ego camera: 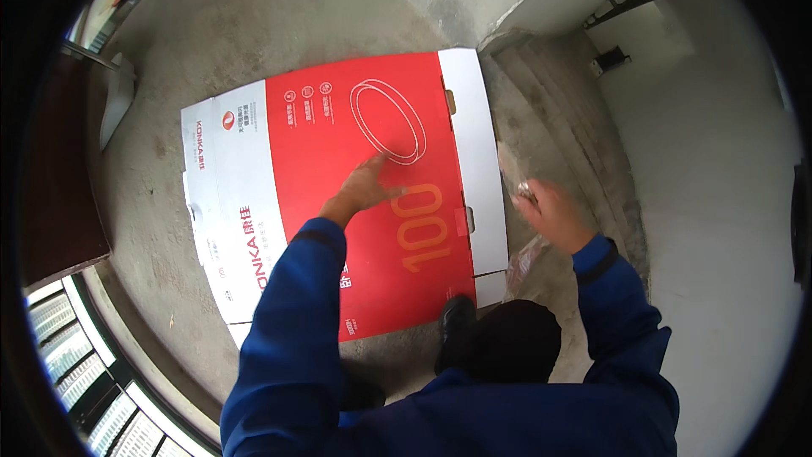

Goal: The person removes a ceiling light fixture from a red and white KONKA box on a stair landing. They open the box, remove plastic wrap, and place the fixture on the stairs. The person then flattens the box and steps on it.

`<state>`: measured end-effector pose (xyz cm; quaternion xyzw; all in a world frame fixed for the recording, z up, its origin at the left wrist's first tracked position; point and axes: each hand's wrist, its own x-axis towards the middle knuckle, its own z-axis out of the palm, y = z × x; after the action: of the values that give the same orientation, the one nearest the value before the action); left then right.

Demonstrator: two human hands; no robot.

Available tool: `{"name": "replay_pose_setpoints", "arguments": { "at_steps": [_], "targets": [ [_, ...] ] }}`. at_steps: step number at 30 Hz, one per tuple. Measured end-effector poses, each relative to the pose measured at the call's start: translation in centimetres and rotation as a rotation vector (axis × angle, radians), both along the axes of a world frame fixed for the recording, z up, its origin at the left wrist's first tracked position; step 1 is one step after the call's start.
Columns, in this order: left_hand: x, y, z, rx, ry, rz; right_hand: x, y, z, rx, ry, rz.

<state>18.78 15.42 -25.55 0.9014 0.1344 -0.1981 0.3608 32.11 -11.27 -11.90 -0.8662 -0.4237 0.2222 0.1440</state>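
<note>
A large flat red and white cardboard box (368, 133), printed with a ring outline and writing, lies on the concrete floor. Over its red face is my left hand (365, 187), fingers apart and holding nothing; whether it touches the card cannot be told. Just beyond the box's white right flap (485, 222), my right hand (555, 212) has its fingers closed on clear plastic film (523, 260), which hangs down beside the flap. The hand is slightly blurred.
Concrete steps (552, 95) run beside a pale wall (704, 165) on the right. A dark red panel (63, 171) stands at the left, above a window (95, 362). My black shoe (458, 316) is at the box's near edge. Bare concrete floor (254, 32) shows beyond the box.
</note>
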Motion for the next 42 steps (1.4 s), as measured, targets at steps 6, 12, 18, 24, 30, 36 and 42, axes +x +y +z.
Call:
{"name": "replay_pose_setpoints", "arguments": {
  "at_steps": [6, 12, 18, 24, 30, 36, 42],
  "targets": [
    [-3.4, -0.7, 12.1, -0.047, -1.04, 0.019, -3.0, 11.2, 6.2, 0.11, 0.277, 0.239],
    [-9.4, 3.1, 18.2, 0.036, -0.729, 0.323, -10.8, 19.8, 10.0, 0.153, 0.418, 0.425],
    [-12.2, 4.1, 20.0, -0.346, -0.745, 0.456, -14.8, 18.5, 10.9, 0.487, 0.556, -0.008],
    [-12.8, 4.0, 21.6, -0.226, -1.131, 0.348, -16.0, 14.6, 12.2, 1.113, 0.206, -0.055],
    [-15.8, 9.0, 20.6, -0.713, -0.943, 0.898, -16.5, 13.7, 11.8, 0.571, 0.306, -0.179],
    [-14.4, 5.3, 19.8, -1.372, -0.8, 0.746, -16.2, 16.4, 6.4, 0.697, 0.608, 0.061],
    [-13.1, 3.6, 19.4, -1.386, -0.622, 0.695, -15.6, 16.3, 7.4, 0.708, 0.904, -0.132]
  ]
}}
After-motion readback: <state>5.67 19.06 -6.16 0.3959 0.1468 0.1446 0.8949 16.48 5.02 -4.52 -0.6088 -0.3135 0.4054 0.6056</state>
